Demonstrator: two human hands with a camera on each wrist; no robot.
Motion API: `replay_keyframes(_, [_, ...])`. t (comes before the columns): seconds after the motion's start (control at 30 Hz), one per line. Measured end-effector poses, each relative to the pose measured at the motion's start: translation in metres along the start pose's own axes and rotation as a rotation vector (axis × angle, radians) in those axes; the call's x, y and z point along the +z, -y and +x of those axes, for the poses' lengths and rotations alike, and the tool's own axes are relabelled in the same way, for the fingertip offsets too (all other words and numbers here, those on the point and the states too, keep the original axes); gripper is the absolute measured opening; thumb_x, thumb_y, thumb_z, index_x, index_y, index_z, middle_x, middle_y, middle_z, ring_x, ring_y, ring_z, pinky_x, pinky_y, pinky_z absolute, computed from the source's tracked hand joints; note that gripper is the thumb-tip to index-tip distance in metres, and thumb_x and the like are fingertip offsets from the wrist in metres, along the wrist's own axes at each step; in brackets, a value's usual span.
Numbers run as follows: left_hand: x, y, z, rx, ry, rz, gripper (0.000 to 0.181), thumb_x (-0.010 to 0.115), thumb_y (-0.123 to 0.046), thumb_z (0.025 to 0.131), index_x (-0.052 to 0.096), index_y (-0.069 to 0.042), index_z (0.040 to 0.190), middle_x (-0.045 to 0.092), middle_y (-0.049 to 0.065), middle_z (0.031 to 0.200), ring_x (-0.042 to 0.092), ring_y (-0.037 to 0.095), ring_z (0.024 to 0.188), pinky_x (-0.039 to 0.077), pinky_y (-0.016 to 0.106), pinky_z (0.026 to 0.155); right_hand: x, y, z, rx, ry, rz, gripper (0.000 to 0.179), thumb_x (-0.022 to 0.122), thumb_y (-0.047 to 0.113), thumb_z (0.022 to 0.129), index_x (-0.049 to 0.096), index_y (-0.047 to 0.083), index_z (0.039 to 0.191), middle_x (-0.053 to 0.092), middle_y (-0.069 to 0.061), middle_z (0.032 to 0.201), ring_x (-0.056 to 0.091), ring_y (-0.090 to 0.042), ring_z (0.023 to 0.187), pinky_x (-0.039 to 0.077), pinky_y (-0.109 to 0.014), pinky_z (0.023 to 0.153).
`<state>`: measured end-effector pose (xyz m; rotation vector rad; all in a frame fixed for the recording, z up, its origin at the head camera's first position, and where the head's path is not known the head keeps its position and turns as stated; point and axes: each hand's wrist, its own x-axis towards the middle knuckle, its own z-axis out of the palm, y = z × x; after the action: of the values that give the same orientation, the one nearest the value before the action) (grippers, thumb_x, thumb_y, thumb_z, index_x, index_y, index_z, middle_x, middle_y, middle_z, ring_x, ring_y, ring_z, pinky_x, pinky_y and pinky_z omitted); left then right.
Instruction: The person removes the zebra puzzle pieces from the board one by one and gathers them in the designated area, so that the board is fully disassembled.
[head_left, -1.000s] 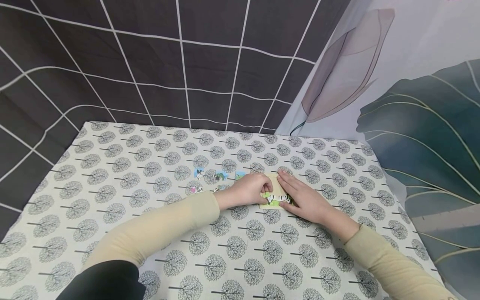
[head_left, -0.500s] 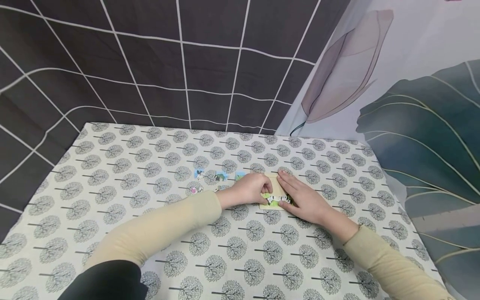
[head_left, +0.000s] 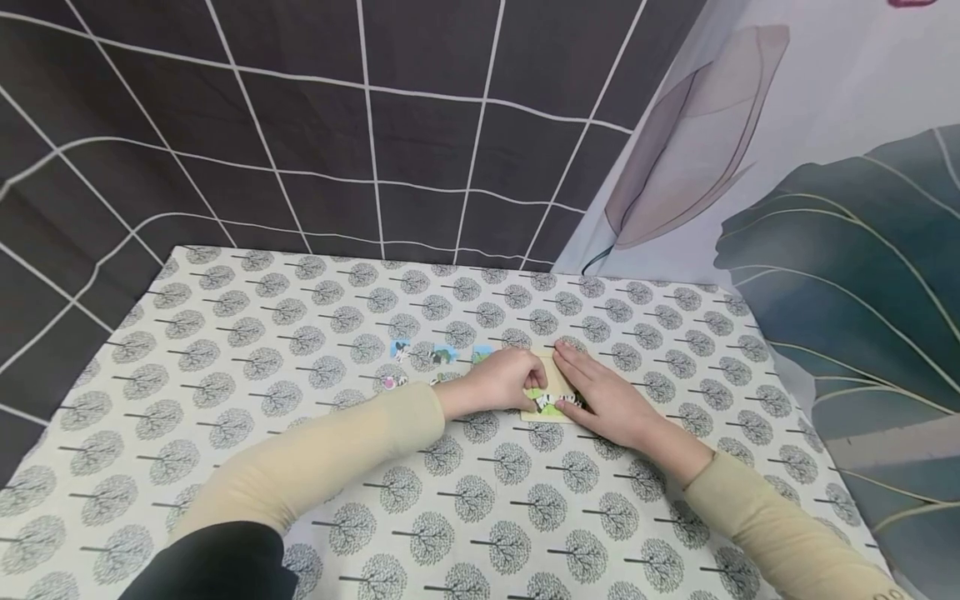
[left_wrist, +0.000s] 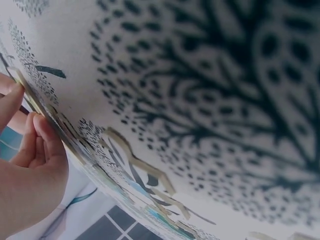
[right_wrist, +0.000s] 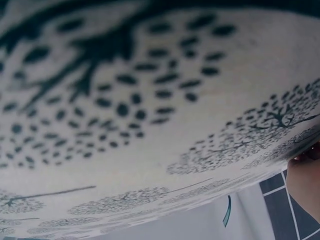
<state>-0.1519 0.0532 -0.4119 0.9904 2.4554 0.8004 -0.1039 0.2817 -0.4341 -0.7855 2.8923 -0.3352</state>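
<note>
A small wooden puzzle board (head_left: 555,373) lies on the tablecloth between the two hands. Its lower part carries black-and-white zebra-striped pieces (head_left: 550,403) on green; bare wood shows above them. With curled fingers and thumb, my left hand (head_left: 504,379) pinches a green-edged piece at the board's lower left; the fingers cover much of it. In the left wrist view, this hand's bunched fingertips meet the board's edge. My right hand (head_left: 611,400) lies along the board's right side, fingers straight, thumb on the striped pieces. Only a bit of it shows in the right wrist view.
Several loose puzzle pieces lie left of the board: a blue one with black and white (head_left: 401,348), a blue-green one (head_left: 444,355), another (head_left: 482,353) near the left hand, and a pink-and-white one (head_left: 394,382). A dark gridded curtain (head_left: 315,125) hangs behind the table.
The left fingertips have shifted very slightly on the piece at the board's lower left. The right hand stays in place, and the view has tipped a little.
</note>
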Motion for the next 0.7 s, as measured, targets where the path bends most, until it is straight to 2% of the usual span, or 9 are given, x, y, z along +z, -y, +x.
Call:
replay_keyframes(0.4, [0.0002, 0.0006, 0.0014, -0.013, -0.02, -0.043, 0.03, 0.092, -0.01, 0.08, 0.076, -0.009, 0.105, 0.074, 0.001, 0.097, 0.06, 0.008, 0.083, 0.052, 0.017, 0.079, 0.0021, -0.0015, 0.0004, -0.01, -0.003, -0.015, 0.081, 0.061, 0.043, 0.105, 0.027, 0.0, 0.165, 0.02, -0.017, 0.177, 0.025, -0.038, 0.163, 0.025, -0.054, 0.132])
replay_keyframes(0.53, [-0.0007, 0.0002, 0.0022, -0.02, -0.058, -0.099, 0.021, 0.088, -0.007, 0.083, 0.076, -0.009, 0.101, 0.075, 0.002, 0.093, 0.061, 0.006, 0.079, 0.052, 0.014, 0.076, 0.0027, -0.002, -0.0004, -0.015, -0.008, -0.018, 0.081, 0.061, 0.042, 0.105, 0.027, -0.001, 0.165, 0.02, -0.017, 0.177, 0.025, -0.039, 0.163, 0.025, -0.054, 0.132])
replay_keyframes(0.7, [-0.004, -0.0021, 0.0025, -0.035, -0.086, -0.245, 0.012, 0.084, -0.003, 0.087, 0.078, -0.006, 0.096, 0.079, 0.006, 0.093, 0.066, 0.006, 0.076, 0.055, 0.012, 0.073, 0.0026, -0.0021, -0.0009, -0.02, -0.007, -0.012, 0.08, 0.06, 0.042, 0.105, 0.027, 0.0, 0.165, 0.019, -0.017, 0.177, 0.025, -0.038, 0.163, 0.026, -0.054, 0.132])
